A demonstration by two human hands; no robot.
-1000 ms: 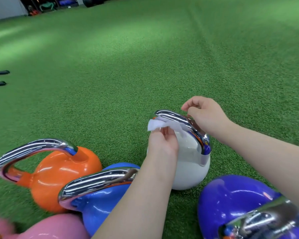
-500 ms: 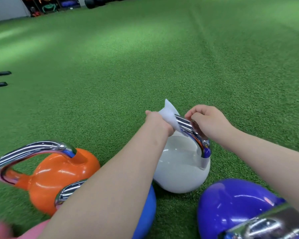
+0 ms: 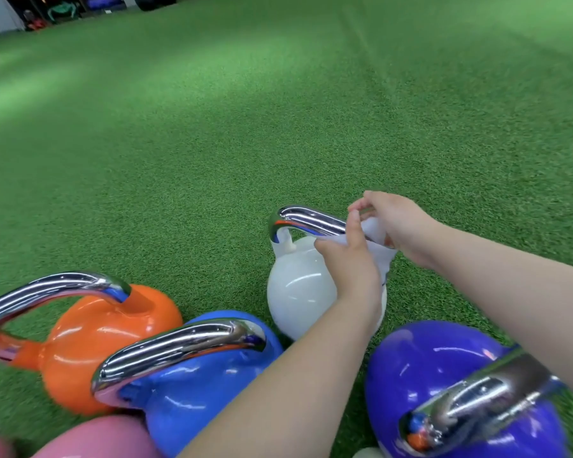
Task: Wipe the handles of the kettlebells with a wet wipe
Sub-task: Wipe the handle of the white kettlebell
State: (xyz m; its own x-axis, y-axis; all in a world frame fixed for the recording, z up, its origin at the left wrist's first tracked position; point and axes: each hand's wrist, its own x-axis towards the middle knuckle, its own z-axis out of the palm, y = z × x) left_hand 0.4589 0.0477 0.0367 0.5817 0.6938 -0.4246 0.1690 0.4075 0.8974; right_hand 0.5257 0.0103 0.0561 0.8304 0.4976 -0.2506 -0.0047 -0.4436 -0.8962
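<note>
Both hands are on the white kettlebell (image 3: pixel 298 292), working the right end of its chrome handle (image 3: pixel 306 221). The wet wipe (image 3: pixel 376 228) is bunched over that end of the handle. The left hand (image 3: pixel 351 259) has its fingers curled onto the wipe from the near side, thumb up against the bar; the right hand (image 3: pixel 394 219) pinches the wipe's upper edge from the far side, fingertips together. So both are clamped on the wipe, with the handle between them. Left of the grip the rest of the bar is bare chrome out to the far bend; whether that stretch has been wiped I can't tell, as the surface shows no sign either way. My read: mid-wipe on the white one, at the right shoulder of the handle. Nearer than the grip sit the others: orange kettlebell (image 3: pixel 106 345) and blue kettlebell (image 3: pixel 205 385) to the near left, touching each other, purple kettlebell (image 3: pixel 444 375) near right under the right forearm, and a pink kettlebell (image 3: pixel 96 439) at the bottom edge, blurred. No wipe on any of their handles; cleaned or not can't be judged from here. At minimum the white handle is unfinished, and up to four more may remain. All sit on green turf (image 3: pixel 278 110).
</note>
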